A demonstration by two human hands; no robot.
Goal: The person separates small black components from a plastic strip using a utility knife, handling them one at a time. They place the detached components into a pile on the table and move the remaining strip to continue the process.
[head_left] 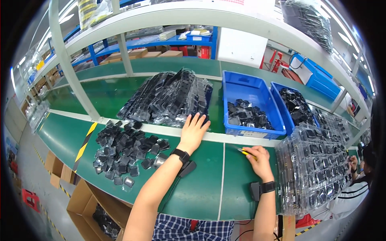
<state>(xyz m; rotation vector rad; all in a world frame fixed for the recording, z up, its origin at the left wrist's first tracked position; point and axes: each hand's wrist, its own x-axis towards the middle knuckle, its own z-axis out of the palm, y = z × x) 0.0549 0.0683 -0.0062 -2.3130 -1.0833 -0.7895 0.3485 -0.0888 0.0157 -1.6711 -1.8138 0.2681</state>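
Plastic-wrapped pile [165, 96]: left of larger blue bin [246, 89]
Your left hand [193, 133]: spread open
Your right hand [259, 161]: gripping yellow-handled tool [244, 152]

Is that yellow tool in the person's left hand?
No: the yellow tool is in the fingers of the right hand, while the left hand lies spread at the near edge of the plastic-wrapped stack.

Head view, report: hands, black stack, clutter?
Left hand open at near edge of black stack. Right hand closed on yellow tool. Clutter: loose black pieces heaped to left hand's left.
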